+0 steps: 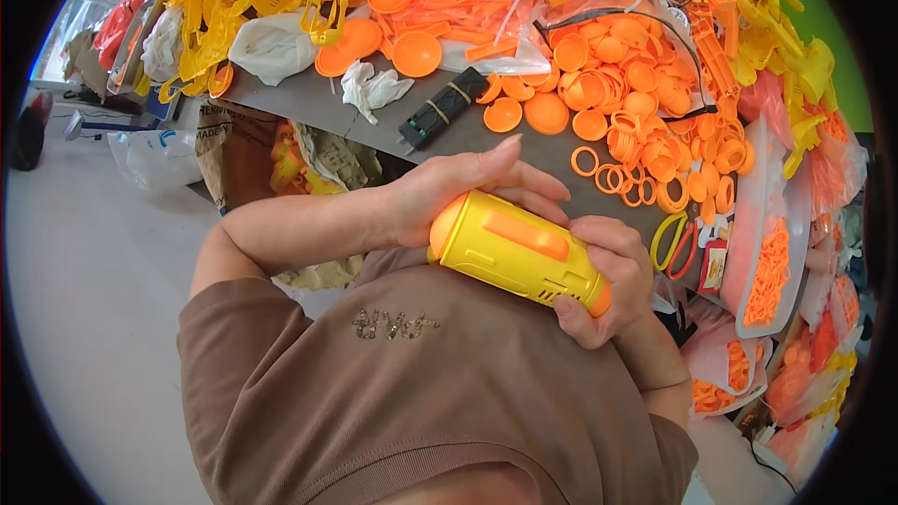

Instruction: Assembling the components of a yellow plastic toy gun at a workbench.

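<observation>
The right hand (608, 285) covered the yellow cylinder's (517, 258) far end; heaped orange parts (617, 65) hid much of the counter (309, 98).

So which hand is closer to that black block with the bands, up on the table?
Left. The left hand lies just below the black block, fingertips reaching toward it. The right hand sits lower, on the yellow toy housing.

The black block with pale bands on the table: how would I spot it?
Start at the grey table heaped with orange and yellow plastic parts. On its bare near strip, just beyond the left hand, lies the black block, beside a crumpled white rag. It is the only dark, rectangular piece there.
</observation>
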Demonstrator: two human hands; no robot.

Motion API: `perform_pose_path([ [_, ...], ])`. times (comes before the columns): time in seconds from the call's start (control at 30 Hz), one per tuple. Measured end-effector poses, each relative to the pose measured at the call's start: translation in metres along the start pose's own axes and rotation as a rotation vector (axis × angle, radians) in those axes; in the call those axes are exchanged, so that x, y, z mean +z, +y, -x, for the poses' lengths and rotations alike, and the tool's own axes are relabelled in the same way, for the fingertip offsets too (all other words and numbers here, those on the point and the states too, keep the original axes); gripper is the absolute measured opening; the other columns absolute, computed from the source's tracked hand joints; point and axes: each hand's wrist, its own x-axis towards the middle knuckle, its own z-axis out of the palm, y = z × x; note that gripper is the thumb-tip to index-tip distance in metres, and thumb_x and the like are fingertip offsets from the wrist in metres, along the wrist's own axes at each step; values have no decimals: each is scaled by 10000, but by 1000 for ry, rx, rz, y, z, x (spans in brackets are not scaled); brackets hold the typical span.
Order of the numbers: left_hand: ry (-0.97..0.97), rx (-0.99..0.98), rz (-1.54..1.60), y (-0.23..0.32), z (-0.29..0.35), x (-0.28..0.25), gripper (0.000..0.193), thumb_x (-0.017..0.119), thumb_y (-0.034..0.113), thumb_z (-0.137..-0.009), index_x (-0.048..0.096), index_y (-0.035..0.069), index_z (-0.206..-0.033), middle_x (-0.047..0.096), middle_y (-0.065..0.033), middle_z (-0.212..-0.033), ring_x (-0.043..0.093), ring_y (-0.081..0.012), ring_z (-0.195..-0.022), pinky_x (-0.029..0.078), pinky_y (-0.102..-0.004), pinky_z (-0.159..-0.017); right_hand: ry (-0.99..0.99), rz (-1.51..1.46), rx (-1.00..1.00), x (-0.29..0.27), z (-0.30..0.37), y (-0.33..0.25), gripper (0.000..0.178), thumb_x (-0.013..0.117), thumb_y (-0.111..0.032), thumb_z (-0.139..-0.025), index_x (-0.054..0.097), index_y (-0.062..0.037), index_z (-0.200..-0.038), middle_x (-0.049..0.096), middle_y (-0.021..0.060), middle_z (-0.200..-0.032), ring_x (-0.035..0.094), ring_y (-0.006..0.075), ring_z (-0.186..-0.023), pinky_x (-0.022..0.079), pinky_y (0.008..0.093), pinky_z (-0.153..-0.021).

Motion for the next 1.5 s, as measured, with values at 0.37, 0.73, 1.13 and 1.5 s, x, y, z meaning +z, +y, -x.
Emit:
perform_pose_path([
  [0.37,-46,143,-475,0,16,16,692,446,490,-901,356,-32,-1348,555,-239,-1155,550,-262,-1093,421,-356,-953,-76,47,-234,-7,-4,-16,341,547,-259,-839,482,-19,-1073,518,205,-1072,577,366,-840,530,419,-662],
  [0.73,101,239,138,36,-55,-31,751,371,616,-895,504,-59,-1194,595,-179,-1134,601,-232,-1029,481,-375,-900,486,-125,488,9,-30,39,255,480,-216,-932,517,16,-1031,557,93,-1025,521,139,-910,395,255,-845],
  [1.13,221,373,-493,26,-34,-17,520,695,154,-743,515,-54,-1184,598,-129,-1063,598,-199,-972,468,-306,-870,350,-243,690,-1,-15,35,354,529,-307,-920,478,-18,-1118,530,59,-1010,496,122,-926,390,249,-840],
  [1.5,176,445,-1264,-16,-37,-47,740,840,158,-628,447,1,-1235,558,-79,-1102,540,-168,-1013,452,-294,-861,265,-86,844,19,58,15,478,604,-342,-883,438,23,-1144,563,153,-987,582,205,-874,469,313,-760],
])
